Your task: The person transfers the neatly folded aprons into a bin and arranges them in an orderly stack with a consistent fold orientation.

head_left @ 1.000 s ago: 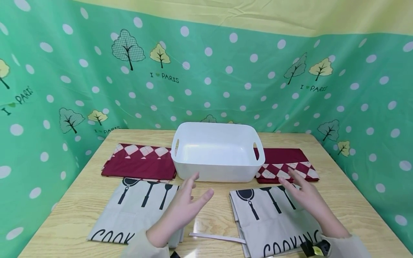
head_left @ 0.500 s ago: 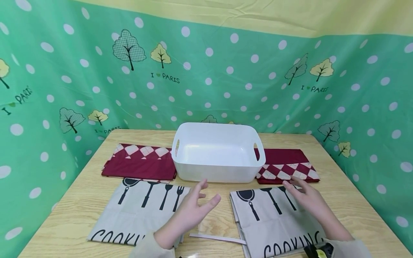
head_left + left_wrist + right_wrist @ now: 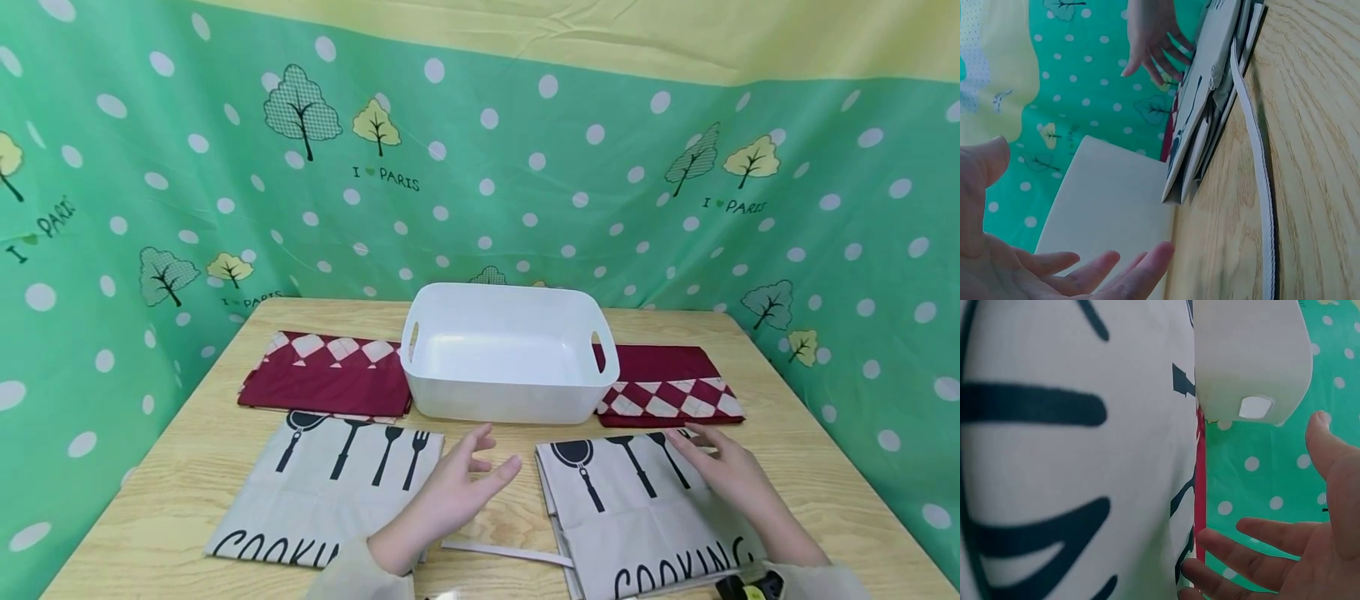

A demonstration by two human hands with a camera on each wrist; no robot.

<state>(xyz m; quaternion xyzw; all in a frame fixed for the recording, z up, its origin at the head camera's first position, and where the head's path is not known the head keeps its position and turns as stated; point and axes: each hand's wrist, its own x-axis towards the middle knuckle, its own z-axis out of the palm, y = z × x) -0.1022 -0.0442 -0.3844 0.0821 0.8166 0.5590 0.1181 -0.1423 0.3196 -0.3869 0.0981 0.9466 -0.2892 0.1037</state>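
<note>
Two folded pale grey cloths printed with black utensils and "COOKING" lie at the front of the table: a left cloth point(image 3: 322, 492) and a right cloth point(image 3: 637, 533). Beside the left cloth's right edge hovers my left hand point(image 3: 453, 492), fingers spread and holding nothing. My right hand point(image 3: 738, 479) is over the far right part of the right cloth, fingers loosely extended with nothing in them; whether the fingertips touch the fabric I cannot tell. A narrow white strap point(image 3: 510, 553) runs out from the right cloth's left side across the wood, plain also in the left wrist view.
A white plastic bin point(image 3: 510, 400) with handle slots stands at the back middle of the wooden table point(image 3: 142, 508). Folded maroon cloths with pale diamonds flank it, one left point(image 3: 322, 387) and one right point(image 3: 660, 364). A green polka-dot curtain point(image 3: 480, 192) hangs behind and around.
My left hand has moved to the right and slightly down, uncovering more of the left cloth. My right hand has shifted slightly right and lower over the right cloth. The cloths and bin have stayed put.
</note>
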